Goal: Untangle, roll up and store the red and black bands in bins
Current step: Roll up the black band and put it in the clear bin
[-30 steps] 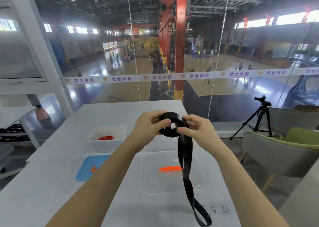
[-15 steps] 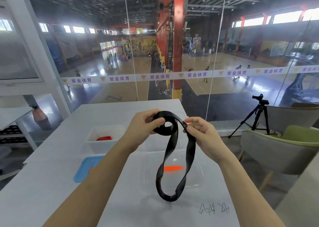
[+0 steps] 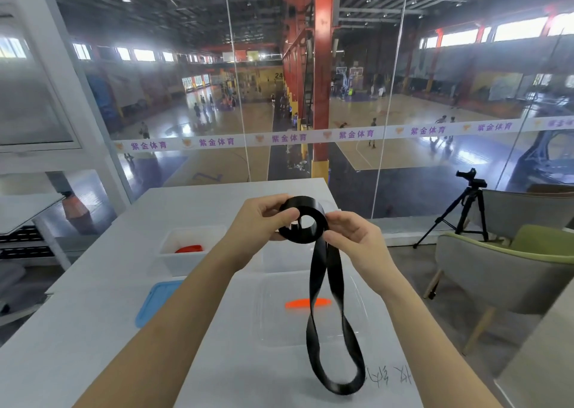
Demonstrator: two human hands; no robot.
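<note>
The left hand (image 3: 257, 221) and right hand (image 3: 354, 240) both pinched the coiled top of the black band (image 3: 305, 204) above the table (image 3: 198, 196), its twisted tail dangling, and I'd say flattening that twist while winding snugly would keep the roll tidy.

One black band (image 3: 316, 271), two red bands (image 3: 189, 248) (image 3: 296, 304)
</note>
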